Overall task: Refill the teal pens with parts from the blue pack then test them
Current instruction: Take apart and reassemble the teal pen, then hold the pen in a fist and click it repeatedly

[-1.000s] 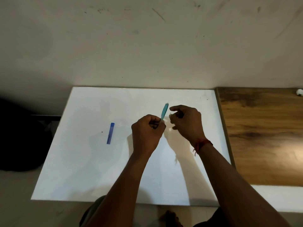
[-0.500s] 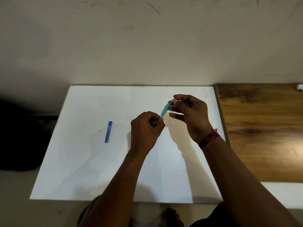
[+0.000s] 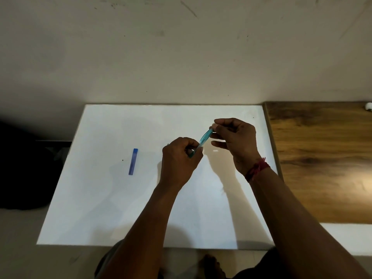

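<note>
Red thread wristband (image 3: 257,168), right wrist.

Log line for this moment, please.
left hand: grips pen at lower end | right hand: pinches its upper end | pack: flat on board, left of hands, untouched | pen: tilted, above board

A second ago the right hand (image 3: 235,143) sat curled beside the middle of the teal pen (image 3: 205,137). It has since lifted toward 1 o'clock, and its fingers (image 3: 218,127) now pinch the upper end. The pen, nearly upright then, leans further toward 1 o'clock out of the left hand (image 3: 179,160).
</note>
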